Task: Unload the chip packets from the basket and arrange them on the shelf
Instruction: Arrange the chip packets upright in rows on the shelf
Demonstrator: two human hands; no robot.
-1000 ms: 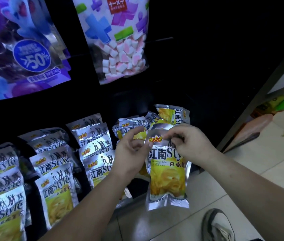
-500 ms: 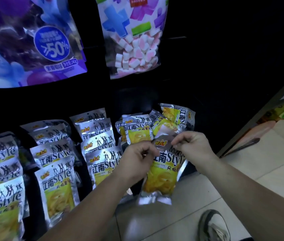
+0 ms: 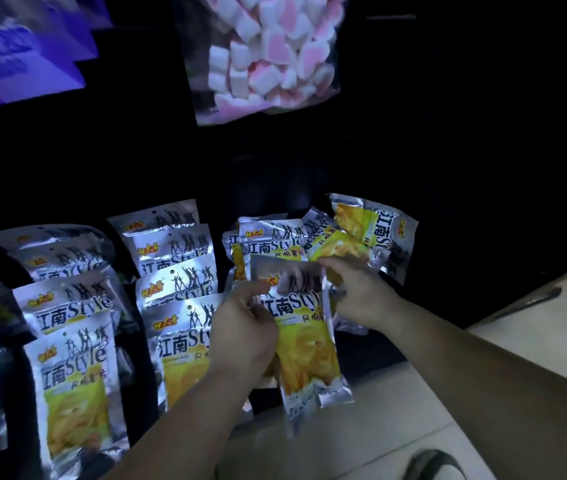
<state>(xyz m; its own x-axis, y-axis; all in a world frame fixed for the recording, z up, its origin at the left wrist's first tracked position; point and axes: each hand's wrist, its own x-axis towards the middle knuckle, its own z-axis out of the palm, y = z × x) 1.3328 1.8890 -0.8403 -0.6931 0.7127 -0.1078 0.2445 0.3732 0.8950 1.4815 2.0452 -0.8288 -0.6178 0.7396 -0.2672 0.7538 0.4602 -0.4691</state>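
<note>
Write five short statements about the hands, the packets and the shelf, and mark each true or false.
1. The left hand and the right hand both hold one packet. True.
2. That packet is upside down. False: its logo is at the top and the print reads upright.
3. A marshmallow bag hangs above the rows of packets. True.
4. The rightmost packet stands straight like the rows. False: it lies turned sideways.
5. A basket stands on the floor. False: no basket is in view; only a shoe shows there.
</note>
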